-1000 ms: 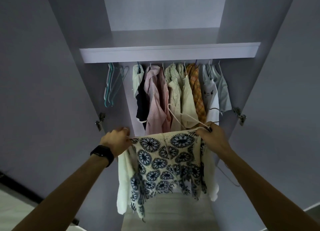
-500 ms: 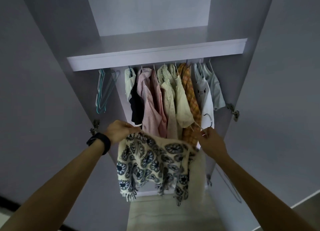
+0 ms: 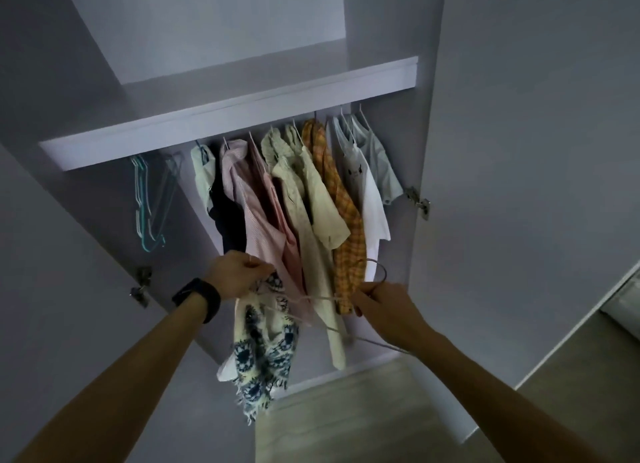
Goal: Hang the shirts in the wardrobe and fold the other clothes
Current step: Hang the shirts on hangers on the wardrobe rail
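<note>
A cream top with dark blue flower patterns [image 3: 265, 351] hangs bunched below my left hand [image 3: 239, 275], which grips its upper edge. My right hand [image 3: 382, 301] holds a thin wire hanger [image 3: 375, 272] by its neck, hook up, with one arm of the hanger running left into the top. Both hands are in front of the open wardrobe, below a row of several hung shirts [image 3: 294, 199]: pale blue, dark, pink striped, cream, orange check and white.
Several empty teal hangers [image 3: 149, 202] hang at the rail's left end. A white shelf [image 3: 225, 116] runs above the rail. Open wardrobe doors stand on both sides, with hinges [image 3: 419, 202] showing. A light wooden floor [image 3: 346, 421] lies below.
The patterned top was held spread wide between both hands. Now it hangs bunched from my left hand alone, and my right hand has gone to the hanger. The view has swung left.
</note>
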